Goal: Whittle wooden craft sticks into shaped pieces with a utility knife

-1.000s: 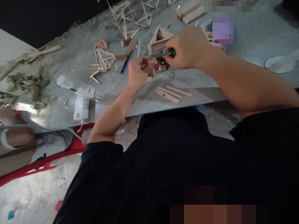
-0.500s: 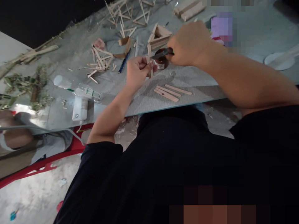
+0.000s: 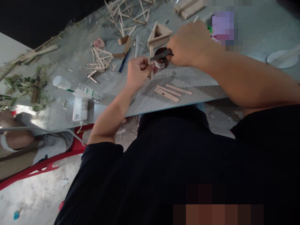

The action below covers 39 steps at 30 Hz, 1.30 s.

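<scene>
My left hand (image 3: 140,70) is closed, pinching flat wooden craft sticks (image 3: 151,51) that stand nearly upright. In my closed right hand (image 3: 187,43) is a dark bladed tool (image 3: 158,56), knife-like, though I cannot tell its exact kind. Its tip reaches the sticks beside my left fingertips. Just behind the blade stands a brown glass jar (image 3: 160,65) with a white label and a small bright spot inside. Several loose craft sticks (image 3: 168,94) lie on the table in front of my hands. A triangular stack of glued sticks (image 3: 159,40) stands behind the jar.
A blue pen (image 3: 124,61), a cardboard piece (image 3: 126,50) and a pile of sticks (image 3: 100,59) lie left. Clear bottles (image 3: 87,93) and a white power bank-like box (image 3: 80,109) with a cable sit near the edge. Another person's arm (image 3: 17,136) shows far left.
Hardly anything differs. The sticks and the tool's blade have shifted very slightly against each other, and both hands keep their holds.
</scene>
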Motion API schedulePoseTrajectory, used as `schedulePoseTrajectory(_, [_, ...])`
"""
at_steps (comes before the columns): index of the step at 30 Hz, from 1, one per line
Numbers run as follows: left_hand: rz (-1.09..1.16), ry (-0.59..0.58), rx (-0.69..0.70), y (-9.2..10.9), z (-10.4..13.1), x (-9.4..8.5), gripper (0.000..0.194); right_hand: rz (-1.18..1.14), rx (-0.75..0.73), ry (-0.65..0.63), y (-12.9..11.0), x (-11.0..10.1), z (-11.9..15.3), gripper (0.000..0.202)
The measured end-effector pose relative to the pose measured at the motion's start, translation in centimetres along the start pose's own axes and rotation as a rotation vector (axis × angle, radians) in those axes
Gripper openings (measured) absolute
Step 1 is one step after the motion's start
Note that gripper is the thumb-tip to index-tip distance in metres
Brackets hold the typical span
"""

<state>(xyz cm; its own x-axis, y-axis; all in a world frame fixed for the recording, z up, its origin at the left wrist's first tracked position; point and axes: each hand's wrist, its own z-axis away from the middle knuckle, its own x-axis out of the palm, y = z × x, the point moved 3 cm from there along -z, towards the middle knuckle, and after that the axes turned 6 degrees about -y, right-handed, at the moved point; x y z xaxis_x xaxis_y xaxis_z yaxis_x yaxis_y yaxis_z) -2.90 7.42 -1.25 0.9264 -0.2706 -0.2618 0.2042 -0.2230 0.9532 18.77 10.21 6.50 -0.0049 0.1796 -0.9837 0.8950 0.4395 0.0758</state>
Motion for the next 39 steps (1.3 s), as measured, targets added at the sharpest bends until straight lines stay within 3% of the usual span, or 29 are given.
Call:
schedulePoseTrajectory(5, [0.002, 0.033, -0.004, 0.1, -0.1, -0.1, 0.035, -0.142, -0.037, 0.05, 0.5, 0.4, 0.0, 0.051])
schedulePoseTrajectory(10, [0.036, 0.036, -0.026, 0.4, 0.3, 0.6, 0.031, -0.496, -0.171, 0.164, -0.4, 0.0, 0.6, 0.028])
schedulePoseTrajectory(15, [0.038, -0.019, -0.033, 1.0, 0.8, 1.1, 0.033, -0.694, -0.247, 0.178, -1.9, 0.5, 1.1, 0.022])
schedulePoseTrajectory(21, [0.054, 0.011, 0.001, 1.4, 0.7, 0.8, 0.04, -0.558, -0.228, 0.148, -1.1, 0.0, 1.1, 0.031])
schedulePoseTrajectory(25, [0.048, 0.109, 0.031, 1.5, 0.5, 0.4, 0.04, -0.401, -0.198, 0.032, -0.3, -0.1, 0.7, 0.052])
schedulePoseTrajectory(30, [0.044, 0.137, 0.061, 1.8, 0.4, 0.4, 0.035, -0.311, -0.169, 0.002, -0.1, -0.1, 0.7, 0.069])
schedulePoseTrajectory(36, [0.019, 0.103, 0.055, 1.8, 0.5, 0.6, 0.025, -0.278, -0.178, -0.029, -0.3, 0.1, 0.9, 0.075])
schedulePoseTrajectory(39, [0.017, 0.109, 0.046, 1.9, 0.6, 0.6, 0.03, -0.281, -0.168, -0.018, -0.3, 0.2, 0.8, 0.072])
